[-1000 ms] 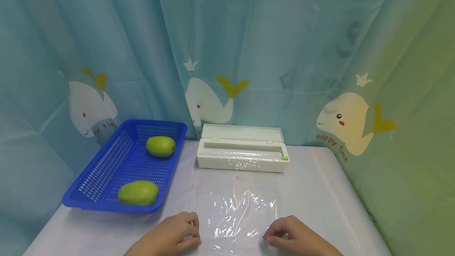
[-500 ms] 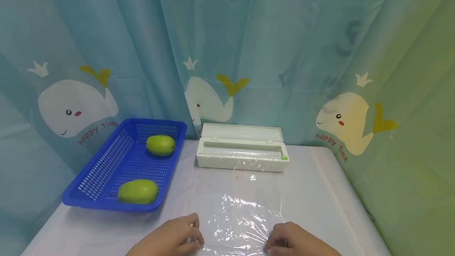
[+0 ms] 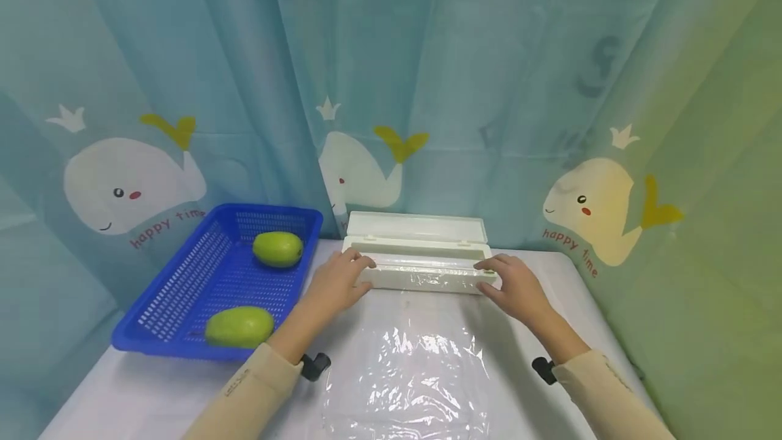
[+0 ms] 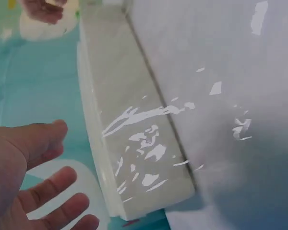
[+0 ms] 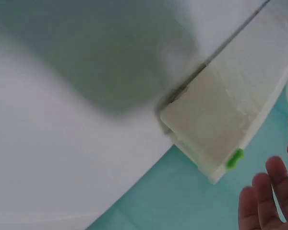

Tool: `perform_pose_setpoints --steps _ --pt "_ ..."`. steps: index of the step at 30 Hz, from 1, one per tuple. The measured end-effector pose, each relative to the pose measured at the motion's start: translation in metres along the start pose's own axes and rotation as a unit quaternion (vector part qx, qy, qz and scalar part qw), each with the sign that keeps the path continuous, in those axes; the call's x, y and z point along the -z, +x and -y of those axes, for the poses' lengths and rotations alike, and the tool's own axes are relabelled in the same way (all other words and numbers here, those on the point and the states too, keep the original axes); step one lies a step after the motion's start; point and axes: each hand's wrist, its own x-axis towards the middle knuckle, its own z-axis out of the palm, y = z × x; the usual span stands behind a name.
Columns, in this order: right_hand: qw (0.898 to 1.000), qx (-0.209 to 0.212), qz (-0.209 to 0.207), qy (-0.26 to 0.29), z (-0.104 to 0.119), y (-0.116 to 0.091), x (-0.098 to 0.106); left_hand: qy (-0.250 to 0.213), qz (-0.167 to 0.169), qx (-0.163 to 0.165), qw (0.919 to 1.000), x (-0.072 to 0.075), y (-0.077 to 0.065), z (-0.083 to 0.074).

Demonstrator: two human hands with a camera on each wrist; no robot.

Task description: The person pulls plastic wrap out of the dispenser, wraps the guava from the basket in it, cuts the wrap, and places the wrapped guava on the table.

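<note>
A white cling film dispenser (image 3: 427,280) stands at the back of the table, lid (image 3: 415,227) tipped back and a roll (image 3: 421,261) inside. Clear cling film (image 3: 409,375) runs from it over the front and lies wrinkled on the table. My left hand (image 3: 336,282) is at the dispenser's left end, its fingers spread and relaxed. At the right end my right hand (image 3: 513,287) has its fingers and thumb apart, near the green slider (image 5: 234,158). In both wrist views the fingers stand off the box with nothing between them.
To the left stands a blue plastic basket (image 3: 204,356) with two green, pear-shaped fruits, one at the back (image 3: 277,250) and one at the front (image 3: 239,327). A curtain with whale prints (image 3: 489,87) hangs right behind the white table (image 3: 550,331).
Both hands have let go of the film's near end and moved forward to the dispenser's two ends. The film now lies spread on the table. Basket and fruit have stayed put.
</note>
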Motion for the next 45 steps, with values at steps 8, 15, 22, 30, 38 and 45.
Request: perform_pose_setpoints --steps 8,15,22,30,38,45 --pt "0.997 0.009 0.046 -0.058 -0.017 0.022 -0.016 0.035 0.067 0.007 0.9971 -0.023 0.051 0.013" --pt "0.995 0.055 0.021 -0.082 -0.022 0.030 -0.032 0.102 0.047 -0.015 0.9936 -0.037 0.056 0.026" --pt "0.990 0.099 -0.034 -0.098 -0.023 0.030 -0.039 0.109 0.022 -0.046 0.9927 -0.035 0.048 0.028" --pt "0.998 0.054 -0.006 -0.037 -0.012 0.033 -0.030 0.037 0.066 -0.017 0.9970 -0.008 0.038 0.015" --pt "0.998 0.024 0.043 0.049 0.035 0.052 -0.027 -0.038 0.051 0.023 0.9977 0.058 0.000 0.021" --pt "0.987 0.039 0.110 0.107 0.085 0.077 -0.039 -0.064 0.040 0.051 0.9958 0.090 -0.040 0.060"
